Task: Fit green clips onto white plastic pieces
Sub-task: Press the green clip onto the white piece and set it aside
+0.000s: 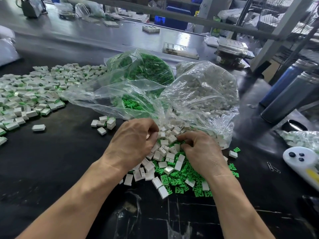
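Head view: both hands, left hand (133,138) and right hand (201,152), curl into the loose pile (170,163) of white pieces and green clips, grip unclear; finished pieces (34,90) heaped left of it, 2 bags (198,90) behind remain.

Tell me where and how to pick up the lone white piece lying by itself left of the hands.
Pinch the lone white piece across its two long sides, coming straight down from above. It lies flat on the black table, broad face up, apart from the other pieces, so both long edges are free for fingers.
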Motion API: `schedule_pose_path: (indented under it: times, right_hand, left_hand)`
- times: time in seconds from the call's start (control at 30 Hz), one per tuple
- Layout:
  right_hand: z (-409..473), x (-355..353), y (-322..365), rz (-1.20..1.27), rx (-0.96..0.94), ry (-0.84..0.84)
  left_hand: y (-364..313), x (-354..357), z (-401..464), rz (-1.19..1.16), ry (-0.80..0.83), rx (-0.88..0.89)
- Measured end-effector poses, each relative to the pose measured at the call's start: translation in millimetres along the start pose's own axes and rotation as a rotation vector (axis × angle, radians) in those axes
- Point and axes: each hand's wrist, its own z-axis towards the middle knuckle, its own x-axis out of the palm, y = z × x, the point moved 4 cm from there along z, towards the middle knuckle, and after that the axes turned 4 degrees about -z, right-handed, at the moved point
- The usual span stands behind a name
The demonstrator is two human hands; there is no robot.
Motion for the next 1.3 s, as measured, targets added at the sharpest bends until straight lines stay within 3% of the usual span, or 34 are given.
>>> schedule_pose_path:
  times: [0.3, 0.57, 0.8, 1.0, 1.3]
  right_hand:
    - [6.8, 3.9, 6.0, -0.059, -0.037, -0.08]
    - [5.4, 4.6, 9.8, -0.072, -0.038, -0.138]
    - [-0.8, -6.2, 12.3, 0.237, -0.066, -0.264]
    - [-5.1, -0.5, 11.4, 0.593, -0.097, -0.176]
    - [-5.9, -0.1, 17.5, 0.873, -0.119, -0.176]
  left_hand:
    - [-2.2, -3.9, -0.3, -0.307, -0.102, -0.084]
    - [0.0, -4.6, 0.5, -0.536, -0.082, -0.144]
    - [-2.5, -3.1, 0.2, -0.672, -0.072, -0.161]
    - [-3.2, 3.1, 1.4, -0.845, -0.052, -0.182]
    - [-1.7, 5.8, 3.8, -1.173, -0.058, -0.249]
